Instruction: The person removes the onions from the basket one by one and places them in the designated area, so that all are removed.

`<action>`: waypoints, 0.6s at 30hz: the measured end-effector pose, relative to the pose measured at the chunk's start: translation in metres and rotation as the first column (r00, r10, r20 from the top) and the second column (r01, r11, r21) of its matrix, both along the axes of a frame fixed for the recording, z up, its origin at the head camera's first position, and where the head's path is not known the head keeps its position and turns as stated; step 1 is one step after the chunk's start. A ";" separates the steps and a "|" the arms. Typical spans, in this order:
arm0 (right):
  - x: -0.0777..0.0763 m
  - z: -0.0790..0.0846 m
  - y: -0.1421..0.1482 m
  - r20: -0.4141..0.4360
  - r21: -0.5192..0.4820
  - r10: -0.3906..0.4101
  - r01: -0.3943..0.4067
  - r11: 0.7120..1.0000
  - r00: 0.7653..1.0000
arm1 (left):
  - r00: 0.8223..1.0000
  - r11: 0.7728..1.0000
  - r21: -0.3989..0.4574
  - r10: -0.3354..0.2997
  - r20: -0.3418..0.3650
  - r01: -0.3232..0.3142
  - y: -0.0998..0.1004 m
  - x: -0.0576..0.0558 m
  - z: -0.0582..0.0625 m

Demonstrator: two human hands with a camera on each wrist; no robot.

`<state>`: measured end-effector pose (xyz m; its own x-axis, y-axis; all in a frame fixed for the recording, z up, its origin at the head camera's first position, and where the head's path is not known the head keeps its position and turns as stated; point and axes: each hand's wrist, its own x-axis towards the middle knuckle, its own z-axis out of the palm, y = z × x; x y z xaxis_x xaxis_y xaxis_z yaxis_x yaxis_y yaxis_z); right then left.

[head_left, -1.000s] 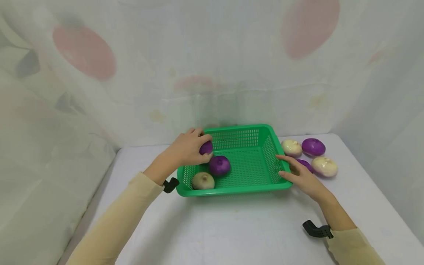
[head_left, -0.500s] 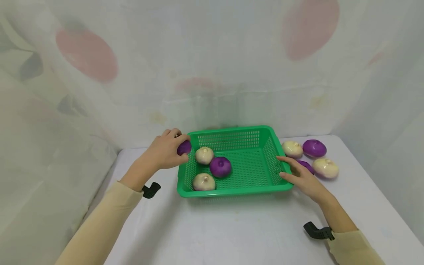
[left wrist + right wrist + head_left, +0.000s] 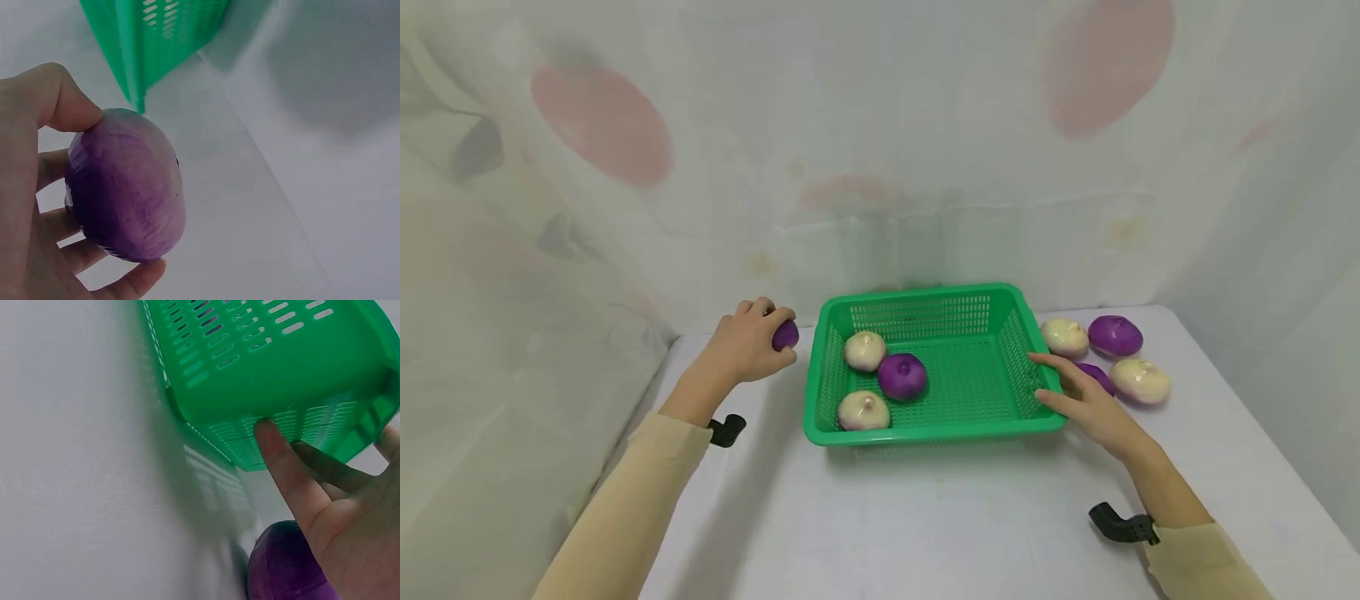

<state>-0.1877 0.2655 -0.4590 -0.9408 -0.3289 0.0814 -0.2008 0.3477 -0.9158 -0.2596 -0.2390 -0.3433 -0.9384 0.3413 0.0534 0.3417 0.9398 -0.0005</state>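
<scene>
In my left hand [image 3: 741,344] I hold a purple-and-white turnip [image 3: 128,187], left of the green plastic basket [image 3: 936,431]. My thumb presses its upper side and the fingers wrap behind and under it. In the left wrist view the basket's corner shows just beyond it. At the basket's right end, my right hand [image 3: 1086,404] touches the rim and wall with fingers extended. Inside the basket's left part lie a purple turnip [image 3: 902,377], a white turnip [image 3: 865,351] behind it and another white turnip [image 3: 863,411] near the front wall.
Right of the basket stand two white turnips [image 3: 1141,382] and two purple turnips [image 3: 1116,335], one partly behind my right hand. All rest on a table with a white cloth [image 3: 940,517]. A printed curtain [image 3: 925,208] hangs close behind the basket.
My left hand has carried its turnip leftward, from over the basket's left part to outside it, uncovering the white turnip at the back. My right hand stays at the basket's right end.
</scene>
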 end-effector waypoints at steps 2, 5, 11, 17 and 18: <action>-0.001 0.001 -0.001 0.000 0.005 0.002 -0.002 1.000 1.000 | 1.000 1.000 -0.007 0.014 0.003 -0.014 -0.005 0.000 -0.003; 0.000 0.001 -0.002 0.003 0.004 0.005 -0.005 1.000 1.000 | 1.000 1.000 -0.006 0.024 0.013 -0.024 -0.009 0.000 -0.008; 0.001 -0.002 -0.002 0.005 -0.017 0.012 -0.012 1.000 1.000 | 0.999 0.999 0.022 0.037 0.014 -0.037 -0.014 -0.007 -0.023; -0.001 -0.001 -0.001 0.000 -0.011 0.008 -0.008 1.000 1.000 | 0.999 0.996 0.071 0.051 0.014 -0.052 -0.019 -0.015 -0.040; -0.002 -0.001 -0.001 -0.002 -0.009 0.008 -0.008 1.000 1.000 | 0.998 0.995 0.078 0.054 0.016 -0.055 -0.020 -0.016 -0.042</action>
